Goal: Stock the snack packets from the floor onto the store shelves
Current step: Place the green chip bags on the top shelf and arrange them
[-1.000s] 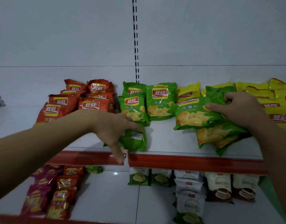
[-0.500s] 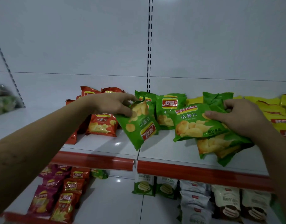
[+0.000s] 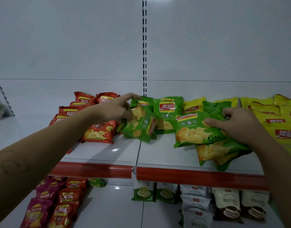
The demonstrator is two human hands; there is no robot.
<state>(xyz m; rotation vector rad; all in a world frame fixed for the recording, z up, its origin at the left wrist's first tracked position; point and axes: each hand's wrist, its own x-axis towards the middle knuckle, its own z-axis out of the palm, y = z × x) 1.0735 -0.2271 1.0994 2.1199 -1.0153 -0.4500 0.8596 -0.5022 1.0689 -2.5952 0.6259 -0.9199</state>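
Note:
My left hand point(image 3: 116, 109) grips a green chip packet point(image 3: 138, 127) by its upper end, tilted against the row of green packets point(image 3: 167, 111) at the back of the white shelf point(image 3: 158, 155). My right hand point(image 3: 237, 124) holds a stack of green packets point(image 3: 195, 130), thumb on the top one, fingers curled round the far edge. Two more green packets point(image 3: 218, 153) of that stack lie under it toward the shelf's red front lip.
Orange packets point(image 3: 98, 132) lie left of the green row, yellow packets point(image 3: 276, 122) to the right. The red shelf lip point(image 3: 182, 175) runs across the front. The lower shelf holds purple and orange packets point(image 3: 54, 204) and white and green cake packets point(image 3: 197, 204).
My left hand lifted a green packet from the shelf's front edge and carried it back to the green row. The right hand stayed on its stack. The camera tilted upward.

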